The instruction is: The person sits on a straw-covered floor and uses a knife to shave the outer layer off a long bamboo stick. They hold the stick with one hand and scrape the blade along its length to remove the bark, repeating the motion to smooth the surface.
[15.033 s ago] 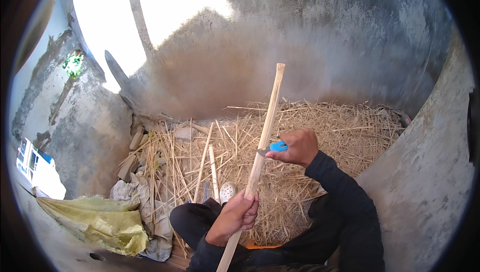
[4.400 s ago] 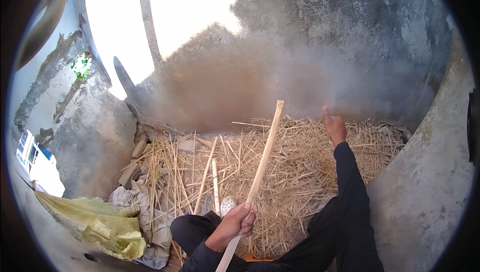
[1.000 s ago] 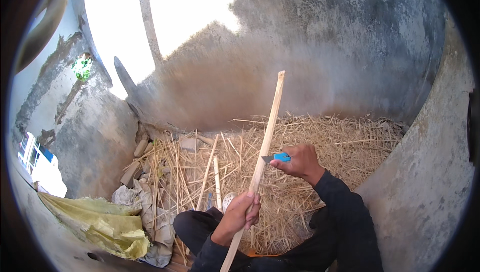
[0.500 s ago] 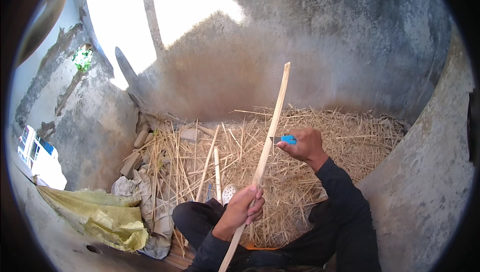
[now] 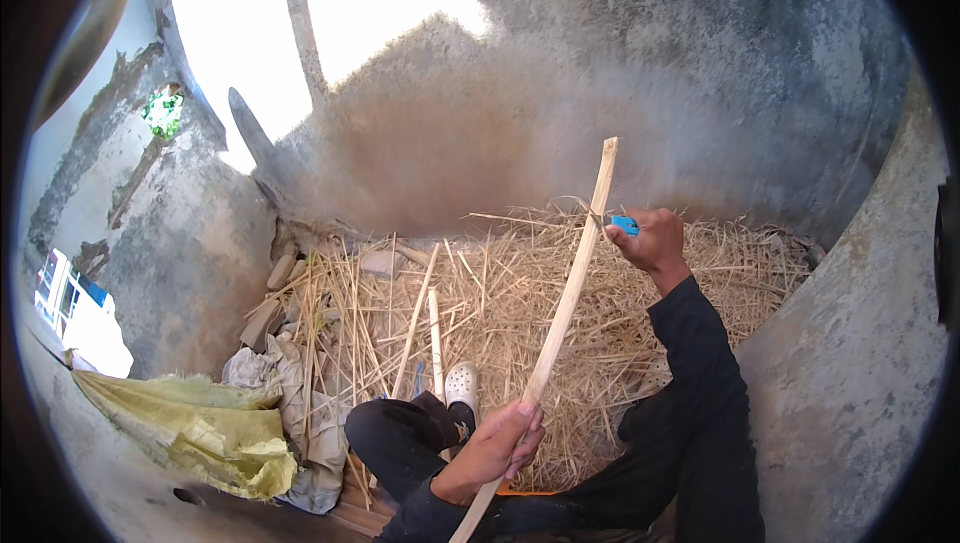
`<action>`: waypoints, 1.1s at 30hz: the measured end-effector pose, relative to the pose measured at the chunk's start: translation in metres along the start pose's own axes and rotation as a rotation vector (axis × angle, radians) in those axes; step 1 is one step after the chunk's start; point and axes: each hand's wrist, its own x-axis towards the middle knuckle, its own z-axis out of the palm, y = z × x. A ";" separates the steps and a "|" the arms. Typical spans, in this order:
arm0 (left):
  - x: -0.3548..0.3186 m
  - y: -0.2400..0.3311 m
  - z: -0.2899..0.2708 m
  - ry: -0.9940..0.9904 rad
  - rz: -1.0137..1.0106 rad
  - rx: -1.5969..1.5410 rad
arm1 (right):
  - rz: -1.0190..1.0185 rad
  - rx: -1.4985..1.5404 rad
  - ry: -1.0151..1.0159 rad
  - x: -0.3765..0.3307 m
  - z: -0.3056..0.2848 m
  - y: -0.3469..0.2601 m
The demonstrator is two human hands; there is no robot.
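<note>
A long, pale strip of split wood or bamboo (image 5: pixel 568 313) runs slantwise up from my lap, its far end tilted to the right. My left hand (image 5: pixel 497 446) is wrapped round its lower part. Closed on a blue-handled utility knife (image 5: pixel 625 225), my right hand (image 5: pixel 655 241) is beside the strip's upper part. The knife's blade meets the strip there, and a thin curled shaving (image 5: pixel 580 205) stands off at that spot.
Straw-like shavings (image 5: pixel 720 283) cover the ground up to the concrete wall (image 5: pixel 640 73). More pale strips (image 5: pixel 435 338) lie left of my foot in a white clog (image 5: pixel 461 383). A yellow sack (image 5: pixel 190 423) lies at the left, near several stones or blocks (image 5: pixel 281 273).
My right hand with the knife has moved up along the strip, away from me, and a shaving now shows at the blade. The strip has tilted further right, and my left hand has shifted slightly down and right.
</note>
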 end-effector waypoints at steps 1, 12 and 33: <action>-0.001 -0.001 -0.001 0.009 -0.004 -0.006 | 0.004 -0.027 -0.017 0.002 0.000 0.005; 0.006 -0.017 -0.001 -0.009 -0.117 0.002 | 0.396 -0.171 -0.139 0.004 0.015 0.072; -0.018 0.003 -0.011 0.074 -0.061 -0.213 | 0.547 0.112 -0.317 -0.008 0.001 0.029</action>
